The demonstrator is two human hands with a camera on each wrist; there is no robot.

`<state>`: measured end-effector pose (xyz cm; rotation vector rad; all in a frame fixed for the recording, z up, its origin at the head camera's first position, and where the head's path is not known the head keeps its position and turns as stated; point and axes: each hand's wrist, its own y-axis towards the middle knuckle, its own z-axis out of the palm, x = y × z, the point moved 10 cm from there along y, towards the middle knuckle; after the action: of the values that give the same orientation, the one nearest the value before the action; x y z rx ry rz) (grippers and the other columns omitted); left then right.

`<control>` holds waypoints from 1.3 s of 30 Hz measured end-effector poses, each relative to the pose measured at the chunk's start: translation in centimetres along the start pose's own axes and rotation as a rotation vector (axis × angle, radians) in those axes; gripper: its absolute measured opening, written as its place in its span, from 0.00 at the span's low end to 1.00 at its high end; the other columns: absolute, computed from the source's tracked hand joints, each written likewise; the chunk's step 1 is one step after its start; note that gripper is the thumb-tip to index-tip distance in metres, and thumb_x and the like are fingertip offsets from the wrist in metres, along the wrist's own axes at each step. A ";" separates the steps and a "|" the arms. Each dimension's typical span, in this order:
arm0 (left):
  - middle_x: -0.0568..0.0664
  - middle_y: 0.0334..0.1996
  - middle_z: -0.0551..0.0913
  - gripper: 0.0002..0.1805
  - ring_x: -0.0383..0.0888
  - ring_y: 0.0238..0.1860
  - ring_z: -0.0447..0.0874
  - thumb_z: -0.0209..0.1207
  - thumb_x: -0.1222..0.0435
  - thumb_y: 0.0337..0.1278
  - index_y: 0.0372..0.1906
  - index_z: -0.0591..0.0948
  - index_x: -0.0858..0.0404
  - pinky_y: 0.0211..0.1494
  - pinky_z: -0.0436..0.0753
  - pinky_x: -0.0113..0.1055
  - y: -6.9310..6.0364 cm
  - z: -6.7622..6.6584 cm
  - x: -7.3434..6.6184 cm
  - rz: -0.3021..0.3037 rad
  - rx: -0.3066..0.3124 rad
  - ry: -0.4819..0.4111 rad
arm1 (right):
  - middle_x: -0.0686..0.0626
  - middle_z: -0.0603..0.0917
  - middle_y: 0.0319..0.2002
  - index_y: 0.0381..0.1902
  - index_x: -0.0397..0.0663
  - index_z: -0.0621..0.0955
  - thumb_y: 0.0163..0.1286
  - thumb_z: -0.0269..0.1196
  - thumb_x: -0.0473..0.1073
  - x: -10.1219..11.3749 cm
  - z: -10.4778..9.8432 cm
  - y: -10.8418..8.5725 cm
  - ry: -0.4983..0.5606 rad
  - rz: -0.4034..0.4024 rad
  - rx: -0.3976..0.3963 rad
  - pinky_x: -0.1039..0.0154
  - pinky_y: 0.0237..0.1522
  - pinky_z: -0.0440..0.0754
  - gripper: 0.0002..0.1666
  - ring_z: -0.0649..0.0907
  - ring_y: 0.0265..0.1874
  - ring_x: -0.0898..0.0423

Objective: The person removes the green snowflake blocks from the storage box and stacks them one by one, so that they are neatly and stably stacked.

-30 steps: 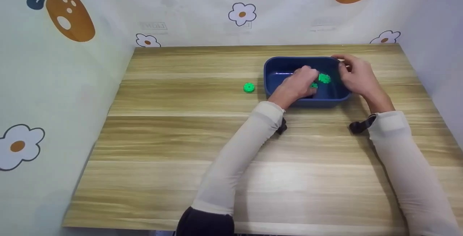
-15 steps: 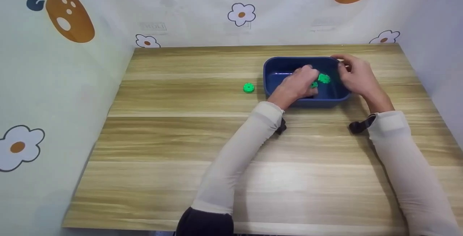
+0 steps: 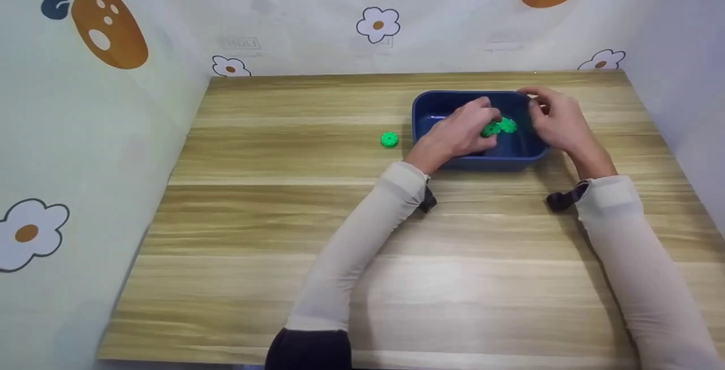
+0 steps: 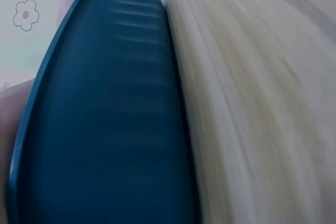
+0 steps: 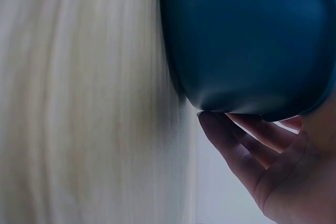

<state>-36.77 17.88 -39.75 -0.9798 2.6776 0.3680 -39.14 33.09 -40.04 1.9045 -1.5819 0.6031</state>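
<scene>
A dark blue rectangular basin (image 3: 481,162) stands on the far right part of the table. Inside it lie green notched plastic discs (image 3: 508,125), bunched close together. My left hand (image 3: 461,132) reaches in over the near rim, its thumb and fingers spread around the discs, with the fingertips partly hidden. At the basin's right end my right hand (image 3: 561,120) grips the rim, thumb inside and fingers outside. The right wrist view shows fingers (image 5: 236,156) against the basin's outer wall. Another green disc (image 3: 389,139) lies on the table left of the basin.
The wood-patterned table (image 3: 272,217) meets a patterned back wall (image 3: 306,24) just behind the basin. A side wall (image 3: 85,132) borders it on the left and a pale one (image 3: 679,75) on the right.
My left hand has drawn slightly left and up, its fingers loosening, so more of the green discs shows. The right hand and the basin have stayed in place.
</scene>
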 end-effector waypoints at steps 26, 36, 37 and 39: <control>0.55 0.57 0.88 0.18 0.46 0.51 0.87 0.61 0.64 0.75 0.63 0.85 0.64 0.57 0.85 0.29 -7.3 -6.3 1.8 0.145 -0.267 -0.154 | 0.32 0.89 0.51 0.70 0.47 0.83 0.82 0.50 0.37 0.1 -0.1 -0.1 -0.020 -0.015 -0.038 0.81 0.33 0.77 0.25 0.87 0.43 0.48; 0.55 0.59 0.88 0.16 0.46 0.51 0.90 0.62 0.67 0.74 0.62 0.86 0.62 0.57 0.86 0.26 -9.3 -7.5 3.5 0.109 -0.290 -0.266 | 0.32 0.89 0.52 0.70 0.47 0.83 0.83 0.50 0.38 0.2 -0.2 -0.2 -0.031 -0.014 -0.041 0.82 0.33 0.77 0.25 0.87 0.43 0.49; 0.55 0.59 0.88 0.16 0.47 0.52 0.90 0.63 0.67 0.74 0.62 0.86 0.62 0.58 0.87 0.27 -9.5 -7.6 3.7 0.104 -0.292 -0.276 | 0.32 0.89 0.52 0.70 0.47 0.83 0.82 0.50 0.38 0.2 -0.2 -0.2 -0.031 -0.016 -0.043 0.82 0.33 0.77 0.25 0.87 0.43 0.49; 0.56 0.58 0.87 0.15 0.46 0.53 0.90 0.64 0.66 0.75 0.61 0.87 0.62 0.58 0.88 0.28 -9.9 -7.8 4.3 0.089 -0.293 -0.283 | 0.32 0.89 0.52 0.69 0.47 0.83 0.82 0.51 0.37 0.3 -0.2 -0.1 -0.028 -0.020 -0.043 0.81 0.33 0.76 0.25 0.87 0.43 0.47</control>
<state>-34.67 5.51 -35.30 -0.8123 2.4557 0.8684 -38.95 33.09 -39.72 1.9023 -1.5787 0.5321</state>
